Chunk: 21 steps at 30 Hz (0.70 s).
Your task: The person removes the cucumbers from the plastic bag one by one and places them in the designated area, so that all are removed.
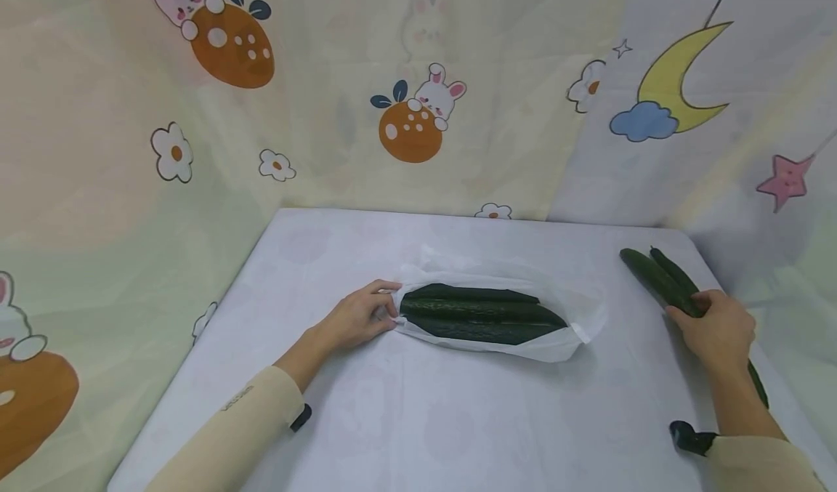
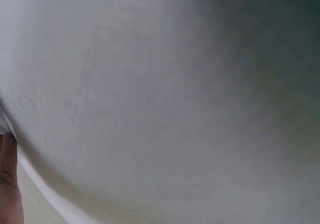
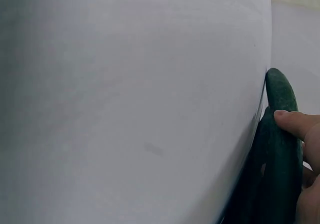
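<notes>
Several dark green cucumbers (image 1: 480, 310) lie side by side in a thin white plastic bag (image 1: 559, 352) at the table's middle. At the bag's left end, my left hand (image 1: 358, 317) pinches its edge between thumb and fingers. My right hand (image 1: 719, 332) grips a cucumber (image 1: 654, 277) on the table's right side, with the thumb along its near side. Beside it lies another cucumber (image 1: 673, 267), partly hidden by the hand. In the right wrist view the held cucumber (image 3: 281, 179) stands out clearly; the left wrist view shows only some fingers (image 2: 9, 159).
A white cloth covers the table (image 1: 458, 419). Printed curtains (image 1: 510, 114) with rabbits, flowers and a moon hang behind and at the sides. The table's right edge runs close to my right hand.
</notes>
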Each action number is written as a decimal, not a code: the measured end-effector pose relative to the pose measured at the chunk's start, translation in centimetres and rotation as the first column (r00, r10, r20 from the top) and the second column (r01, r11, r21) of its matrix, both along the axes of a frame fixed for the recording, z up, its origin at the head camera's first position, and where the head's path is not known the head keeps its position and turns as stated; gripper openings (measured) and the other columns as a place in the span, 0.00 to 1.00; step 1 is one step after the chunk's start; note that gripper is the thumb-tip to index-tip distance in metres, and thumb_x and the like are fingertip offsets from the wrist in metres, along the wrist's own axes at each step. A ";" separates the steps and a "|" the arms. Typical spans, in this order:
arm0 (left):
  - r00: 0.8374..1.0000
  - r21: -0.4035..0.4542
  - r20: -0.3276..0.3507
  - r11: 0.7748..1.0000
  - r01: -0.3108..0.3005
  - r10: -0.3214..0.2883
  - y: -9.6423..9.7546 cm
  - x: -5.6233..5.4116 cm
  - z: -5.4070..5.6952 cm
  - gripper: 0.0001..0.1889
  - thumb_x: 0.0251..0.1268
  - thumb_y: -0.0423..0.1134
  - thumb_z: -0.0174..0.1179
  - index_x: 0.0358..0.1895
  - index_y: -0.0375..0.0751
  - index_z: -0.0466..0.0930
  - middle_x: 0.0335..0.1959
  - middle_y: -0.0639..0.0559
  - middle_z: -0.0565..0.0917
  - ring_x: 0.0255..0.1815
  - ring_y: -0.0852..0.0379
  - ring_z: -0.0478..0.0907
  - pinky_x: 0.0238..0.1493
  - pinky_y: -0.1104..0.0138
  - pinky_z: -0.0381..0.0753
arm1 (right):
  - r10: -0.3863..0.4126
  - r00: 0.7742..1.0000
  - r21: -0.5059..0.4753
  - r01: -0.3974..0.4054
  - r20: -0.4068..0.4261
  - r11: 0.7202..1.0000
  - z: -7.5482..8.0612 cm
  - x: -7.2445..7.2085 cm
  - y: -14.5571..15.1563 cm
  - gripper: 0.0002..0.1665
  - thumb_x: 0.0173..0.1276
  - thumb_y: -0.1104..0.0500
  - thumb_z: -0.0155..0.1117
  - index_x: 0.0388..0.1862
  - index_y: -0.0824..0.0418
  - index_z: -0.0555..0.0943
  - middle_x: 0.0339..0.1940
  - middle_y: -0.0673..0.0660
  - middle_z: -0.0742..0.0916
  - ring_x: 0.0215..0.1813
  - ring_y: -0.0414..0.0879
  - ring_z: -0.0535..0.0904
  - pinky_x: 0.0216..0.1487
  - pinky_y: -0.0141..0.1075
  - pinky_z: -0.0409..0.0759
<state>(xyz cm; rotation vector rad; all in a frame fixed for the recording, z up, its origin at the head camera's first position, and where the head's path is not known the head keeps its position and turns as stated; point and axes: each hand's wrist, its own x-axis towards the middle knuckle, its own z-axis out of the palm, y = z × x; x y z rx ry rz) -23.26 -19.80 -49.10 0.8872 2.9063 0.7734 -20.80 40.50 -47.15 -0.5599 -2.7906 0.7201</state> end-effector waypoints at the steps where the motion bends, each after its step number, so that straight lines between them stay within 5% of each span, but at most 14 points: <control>1: 1.000 0.001 -0.005 1.000 0.005 -0.005 0.0 0.0 0.0 0.06 0.66 0.43 0.71 0.37 0.58 0.82 0.74 0.61 0.71 0.57 0.57 0.81 0.54 0.58 0.78 | -0.002 1.000 0.004 0.002 0.008 1.000 0.0 -0.1 0.0 0.39 0.70 0.52 0.69 0.65 0.79 0.68 0.61 0.83 0.74 0.61 0.79 0.67 0.57 0.71 0.69; 8: 1.000 -0.002 -0.015 1.000 0.007 -0.008 0.0 0.1 0.2 0.06 0.66 0.43 0.72 0.37 0.57 0.82 0.74 0.60 0.71 0.51 0.58 0.81 0.50 0.58 0.78 | 0.081 0.997 0.076 -0.081 0.005 0.994 -0.7 -0.3 -0.1 0.37 0.69 0.57 0.70 0.63 0.82 0.67 0.56 0.84 0.75 0.59 0.81 0.69 0.56 0.71 0.69; 21: 1.000 -0.015 -0.012 1.000 0.007 -0.007 -0.2 0.1 0.2 0.06 0.67 0.44 0.70 0.38 0.58 0.82 0.75 0.60 0.70 0.52 0.57 0.81 0.52 0.57 0.79 | 0.115 0.993 0.084 -0.113 -0.022 0.990 -0.2 0.0 -1.0 0.33 0.70 0.57 0.65 0.63 0.80 0.67 0.55 0.81 0.73 0.58 0.78 0.66 0.53 0.72 0.67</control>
